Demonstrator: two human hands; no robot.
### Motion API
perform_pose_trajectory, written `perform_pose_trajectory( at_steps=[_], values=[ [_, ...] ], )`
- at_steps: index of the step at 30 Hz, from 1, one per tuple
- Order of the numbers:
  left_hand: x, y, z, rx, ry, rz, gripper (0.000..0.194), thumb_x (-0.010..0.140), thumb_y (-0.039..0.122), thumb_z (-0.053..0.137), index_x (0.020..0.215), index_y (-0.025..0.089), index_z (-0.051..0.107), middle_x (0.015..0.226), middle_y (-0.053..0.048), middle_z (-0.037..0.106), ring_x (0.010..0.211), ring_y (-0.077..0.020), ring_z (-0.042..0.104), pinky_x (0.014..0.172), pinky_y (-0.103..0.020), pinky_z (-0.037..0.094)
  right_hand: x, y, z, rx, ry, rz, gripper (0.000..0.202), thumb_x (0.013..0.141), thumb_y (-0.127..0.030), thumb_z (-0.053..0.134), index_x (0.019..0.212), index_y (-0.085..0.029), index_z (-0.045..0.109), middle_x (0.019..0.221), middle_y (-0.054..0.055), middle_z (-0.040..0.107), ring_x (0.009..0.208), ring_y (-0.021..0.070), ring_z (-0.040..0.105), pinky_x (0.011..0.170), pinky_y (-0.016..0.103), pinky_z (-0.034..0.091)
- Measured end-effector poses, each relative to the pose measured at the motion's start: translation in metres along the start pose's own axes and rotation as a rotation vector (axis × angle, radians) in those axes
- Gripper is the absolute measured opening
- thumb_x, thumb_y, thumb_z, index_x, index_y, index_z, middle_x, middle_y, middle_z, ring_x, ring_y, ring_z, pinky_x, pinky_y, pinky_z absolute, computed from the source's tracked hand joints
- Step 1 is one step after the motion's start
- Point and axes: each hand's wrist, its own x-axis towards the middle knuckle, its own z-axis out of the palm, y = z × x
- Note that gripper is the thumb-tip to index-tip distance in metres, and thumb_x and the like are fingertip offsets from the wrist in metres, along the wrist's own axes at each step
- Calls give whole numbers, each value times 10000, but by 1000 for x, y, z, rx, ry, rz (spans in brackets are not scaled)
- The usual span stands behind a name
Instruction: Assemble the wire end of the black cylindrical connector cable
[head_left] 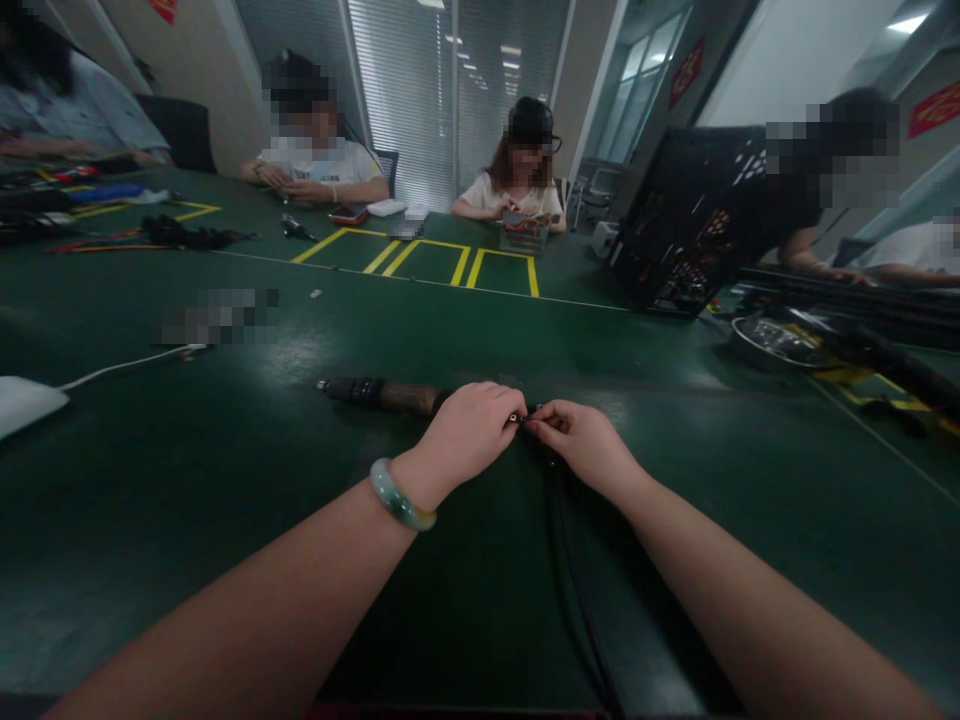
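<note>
A smooth, rounded bangle (395,499), mottled pale and dark green, rings the bare left wrist (424,482).

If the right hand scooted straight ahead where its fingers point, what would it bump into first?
Most likely the left hand, just past the small brass-ended piece at their fingertips. The right hand points that way, though one picture makes depth hard to judge.
</note>
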Motion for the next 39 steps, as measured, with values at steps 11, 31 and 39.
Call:
perform_pose_trajectory(
  at_steps=[11, 31, 39],
  values=[
    [0, -2, 2, -32, 5, -20, 110, 890, 186, 553, 990, 182, 598, 1003, -38, 637, 961, -203, 589, 887, -374, 447, 1, -2, 5, -60, 17, -46, 138, 847, -304, 586, 881, -231, 698, 766, -17, 699, 619, 134, 608, 553, 230, 395],
    [-1, -4, 2, -72, 16, -8, 71, 865, 154, 566, 925, 176, 596, 1292, -58, 553, 1163, -214, 526, 1016, -417, 407, 1, 3, 3, -23, 18, -75, 106, 865, -275, 582, 877, -248, 683, 747, -38, 691, 617, 128, 608, 562, 223, 401],
    [-2, -1, 0, -61, 17, -27, 118, 855, 136, 563, 962, 181, 579, 1296, -63, 548, 1170, -213, 525, 1007, -413, 414, 1, 2, 2, -20, 12, -58, 118, 860, -285, 577, 875, -240, 685, 778, -26, 700, 634, 133, 612, 575, 228, 403]
  ],
)
